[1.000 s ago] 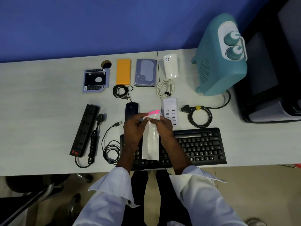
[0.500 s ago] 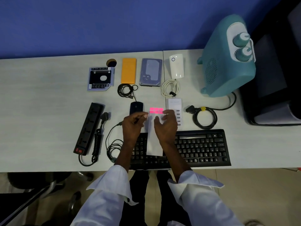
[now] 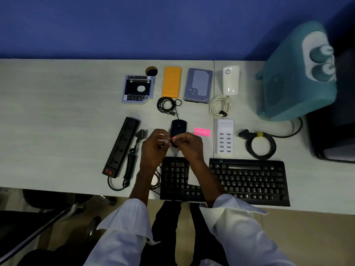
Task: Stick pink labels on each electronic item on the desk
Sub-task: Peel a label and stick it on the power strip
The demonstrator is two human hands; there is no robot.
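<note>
My left hand [image 3: 155, 145] and my right hand [image 3: 191, 144] meet fingertip to fingertip just in front of the black mouse [image 3: 178, 127]. Together they pinch one small pink label [image 3: 173, 138]; a white scrap shows at my left fingers. The label sheet [image 3: 202, 131], with several pink labels at its top, lies on the desk right of the mouse, and its white tail runs under my right forearm over the black keyboard [image 3: 249, 179]. No label shows on any item.
Back row: drive caddy [image 3: 138, 91], orange case [image 3: 171, 84], hard disk [image 3: 198, 85], white plug-in unit [image 3: 231, 80], teal heater [image 3: 295, 73]. Nearer: black power strip [image 3: 121, 146], white USB hub [image 3: 224, 137], coiled black cable [image 3: 260, 144]. The desk edge [image 3: 57, 190] runs near me.
The label sheet went from my hands to the desk right of the mouse. Both hands shifted left in front of the mouse and now pinch a single label.
</note>
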